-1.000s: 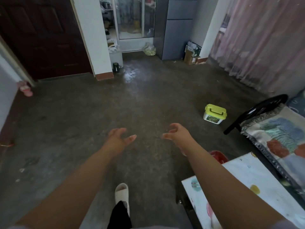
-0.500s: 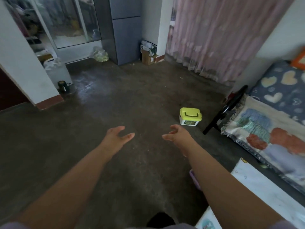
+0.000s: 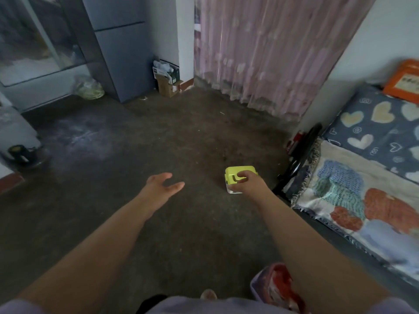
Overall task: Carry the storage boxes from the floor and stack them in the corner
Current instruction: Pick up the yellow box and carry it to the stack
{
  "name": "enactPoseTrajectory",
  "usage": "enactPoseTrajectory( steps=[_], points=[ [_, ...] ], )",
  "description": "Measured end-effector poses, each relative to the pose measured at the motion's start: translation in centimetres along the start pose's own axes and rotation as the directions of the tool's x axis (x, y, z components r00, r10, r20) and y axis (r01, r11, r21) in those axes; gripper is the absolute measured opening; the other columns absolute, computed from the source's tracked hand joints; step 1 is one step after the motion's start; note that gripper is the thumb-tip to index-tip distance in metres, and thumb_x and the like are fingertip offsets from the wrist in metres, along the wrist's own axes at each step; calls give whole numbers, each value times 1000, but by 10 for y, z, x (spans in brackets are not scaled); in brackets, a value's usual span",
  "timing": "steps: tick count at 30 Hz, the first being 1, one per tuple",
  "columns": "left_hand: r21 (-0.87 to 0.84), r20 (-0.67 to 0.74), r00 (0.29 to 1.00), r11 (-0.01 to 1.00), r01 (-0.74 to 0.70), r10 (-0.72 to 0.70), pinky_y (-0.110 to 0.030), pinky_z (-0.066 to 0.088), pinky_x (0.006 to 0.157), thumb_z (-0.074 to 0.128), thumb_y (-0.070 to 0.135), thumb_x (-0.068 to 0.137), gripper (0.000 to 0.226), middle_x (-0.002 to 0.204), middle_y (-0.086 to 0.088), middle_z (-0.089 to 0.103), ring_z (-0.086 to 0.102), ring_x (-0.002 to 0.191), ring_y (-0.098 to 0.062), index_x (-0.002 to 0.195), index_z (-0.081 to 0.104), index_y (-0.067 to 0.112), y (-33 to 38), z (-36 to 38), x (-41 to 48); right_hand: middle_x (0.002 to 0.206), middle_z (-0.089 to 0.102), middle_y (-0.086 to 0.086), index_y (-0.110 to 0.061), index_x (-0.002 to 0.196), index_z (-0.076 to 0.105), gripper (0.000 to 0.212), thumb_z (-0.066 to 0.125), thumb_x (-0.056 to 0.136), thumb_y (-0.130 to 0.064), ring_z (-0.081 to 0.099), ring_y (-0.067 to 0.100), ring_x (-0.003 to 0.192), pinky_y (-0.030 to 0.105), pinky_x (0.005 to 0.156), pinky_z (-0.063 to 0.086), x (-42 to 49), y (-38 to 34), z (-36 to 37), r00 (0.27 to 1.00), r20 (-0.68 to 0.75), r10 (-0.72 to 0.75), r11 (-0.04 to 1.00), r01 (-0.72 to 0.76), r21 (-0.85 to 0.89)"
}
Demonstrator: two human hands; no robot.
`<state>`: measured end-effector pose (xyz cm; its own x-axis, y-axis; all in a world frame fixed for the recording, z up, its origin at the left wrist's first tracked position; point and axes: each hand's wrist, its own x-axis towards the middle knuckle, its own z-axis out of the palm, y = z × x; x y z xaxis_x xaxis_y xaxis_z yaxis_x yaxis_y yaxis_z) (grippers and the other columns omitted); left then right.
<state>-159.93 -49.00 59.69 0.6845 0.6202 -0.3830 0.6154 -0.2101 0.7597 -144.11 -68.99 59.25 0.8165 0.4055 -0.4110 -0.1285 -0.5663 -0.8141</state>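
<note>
Yellow-lidded box (image 3: pixel 231 173) is sitting on the floor (image 3: pixel 181 143) near the bed (image 3: pixel 362 177), your right hand (image 3: pixel 248 185) curling over its lid; whether you are gripping it, I cannot tell. Your left hand (image 3: pixel 162 185) is hovering spread, empty.

The dark, rough concrete floor (image 3: pixel 181 223) shows a pale scuffed patch (image 3: pixel 84 137) at the far left. A small storage box with a yellow-green lid and clear plastic body (image 3: pixel 235 175) stands on it right of centre, near the black metal bed frame (image 3: pixel 297 159) that stands along the right side. At the far wall stand a tall grey cabinet (image 3: pixel 127 53), an open brown cardboard box stuffed with papers (image 3: pixel 167 82) just right of it, and a crumpled clear plastic bag (image 3: pixel 89 88) to its left. A small dark mug (image 3: pixel 19 152) sits at the left edge. A blurred lilac plastic container with red inside (image 3: pixel 272 284) lies nearest.
</note>
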Motion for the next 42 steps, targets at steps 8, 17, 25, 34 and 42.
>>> enactPoseTrajectory(
  steps=[8,17,25,34,42],
  points=[
    [103,136,991,995,0,-14,-38,36,106,66,47,83,67,151,-12,33,42,133,-29,140,46,20,87,33,176,108,58,7,-13,127,54,59,79,74,-19,59,22,98,31,81,49,156,-32,-47,993,-52,111,993,-108,47],
    [124,312,948,986,-110,66,-38,37,104,67,51,80,71,152,-8,33,42,133,-29,141,45,22,192,69,360,106,58,3,-13,127,55,61,80,72,-22,58,22,101,36,90,46,305,-68,-102,959,-200,200,974,-173,145],
    [178,449,893,977,-115,24,-38,43,102,66,48,82,68,150,-10,34,48,128,-29,141,45,20,267,151,477,117,56,9,-9,131,51,66,80,72,-18,56,17,92,25,71,42,418,-50,-171,916,-240,322,926,-252,280],
    [277,363,923,960,27,-131,-43,40,105,64,50,83,66,151,-9,30,44,130,-31,140,46,22,301,264,570,111,55,6,-10,131,50,64,79,74,-19,55,17,93,26,73,42,567,6,-247,923,-59,381,905,-359,227],
    [344,370,875,921,184,-313,-40,38,106,63,53,82,69,151,-12,32,42,133,-31,140,46,20,264,357,651,134,51,11,-14,137,45,74,80,73,-19,53,25,115,33,87,41,688,87,-248,867,90,491,861,-498,105]
  ],
)
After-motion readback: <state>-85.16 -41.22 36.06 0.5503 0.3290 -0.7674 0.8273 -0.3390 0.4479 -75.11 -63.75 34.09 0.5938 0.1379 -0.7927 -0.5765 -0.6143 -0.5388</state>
